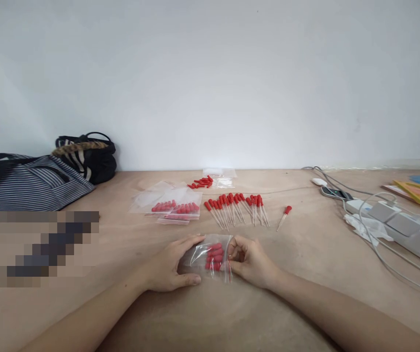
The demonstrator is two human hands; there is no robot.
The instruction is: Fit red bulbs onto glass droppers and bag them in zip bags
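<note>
A clear zip-lock bag [199, 259] lies on the table in front of me, with several red-bulbed droppers [214, 255] inside, their bulbs toward its right end. My left hand [165, 264] cups the bag's left end, thumb below and fingers above. At the right end, the fingers of my right hand [252, 261] are closed in a pinch on the bag's zip edge. Just beyond are loose droppers [228, 208] in a row, red bulbs away from me and clear stems toward me. A single dropper [284, 217] lies apart to their right.
Filled zip bags [176, 210] overlap at back left. Behind them are loose red bulbs [201, 183] and a stack of clear bags [219, 175]. A striped bag [44, 178] and black bag [99, 161] stand left. A power strip [396, 227] with cables is right.
</note>
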